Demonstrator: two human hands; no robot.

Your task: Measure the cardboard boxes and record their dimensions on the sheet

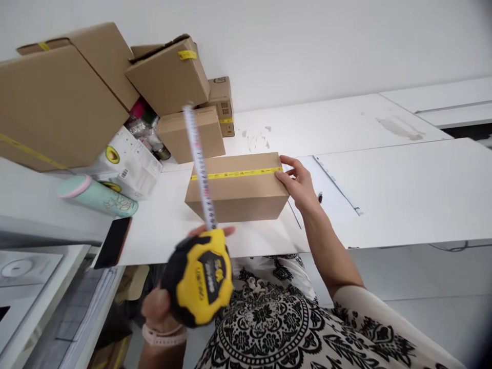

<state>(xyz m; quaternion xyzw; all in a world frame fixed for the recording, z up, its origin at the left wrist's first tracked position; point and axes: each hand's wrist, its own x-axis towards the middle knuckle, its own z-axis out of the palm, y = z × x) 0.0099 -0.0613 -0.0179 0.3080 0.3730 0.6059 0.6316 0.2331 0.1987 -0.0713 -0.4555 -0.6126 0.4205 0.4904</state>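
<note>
My left hand [158,307] is wrapped round a yellow and black tape measure [205,282], held up close to the camera at the table's front edge. Its white blade [200,169] sticks out upward and crosses the view of the left part of a taped cardboard box [242,192]; I cannot tell whether it touches the box. At the box's right end, my right hand [298,182] grips the edge, thumb on top near the yellow printed tape and fingers behind the corner.
Cardboard boxes [169,77] are stacked at the back left, beside a white avocado-print carton [132,164]. A mint tumbler [100,195] lies near a black phone [113,242] at the left front. Right of the box are papers in a clip binder [336,184] and a small black pen [320,197].
</note>
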